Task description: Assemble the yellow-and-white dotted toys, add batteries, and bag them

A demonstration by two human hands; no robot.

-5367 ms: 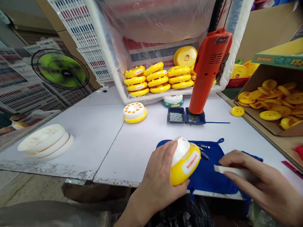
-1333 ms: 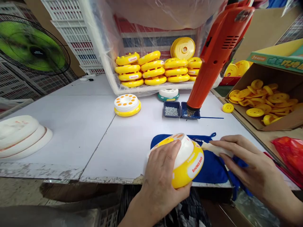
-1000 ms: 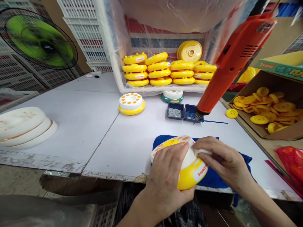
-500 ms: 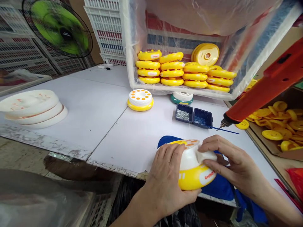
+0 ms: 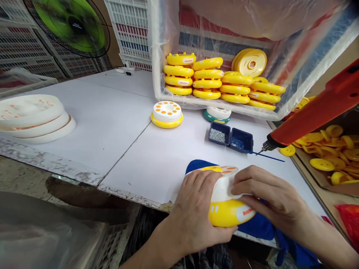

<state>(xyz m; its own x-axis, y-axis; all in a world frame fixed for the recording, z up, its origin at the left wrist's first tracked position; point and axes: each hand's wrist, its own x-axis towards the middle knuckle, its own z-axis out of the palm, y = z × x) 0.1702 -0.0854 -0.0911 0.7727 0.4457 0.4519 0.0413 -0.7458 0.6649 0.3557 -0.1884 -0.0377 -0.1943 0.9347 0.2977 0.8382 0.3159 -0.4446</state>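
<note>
You're gripping yellow wheel (image 5: 228, 213) above blue cloth (image 5: 254, 227) at table's (image 5: 120, 160) front edge, left hand (image 5: 195, 211) wrapping its side, fingers holding firm. Right hand (image 5: 266, 196) is pressing closed fingers (image 5: 252, 179) on white ring (image 5: 223, 190); any piece under them is hidden. Seemingly done: white-topped wheel (image 5: 166, 114) sitting nearby, yellow wheels (image 5: 179, 71) stacking in plastic-lined crate (image 5: 153, 56). Seemingly left: loose yellow discs (image 5: 322, 164) lying in carton (image 5: 336, 189), white rings (image 5: 33, 112) piling far left.
</note>
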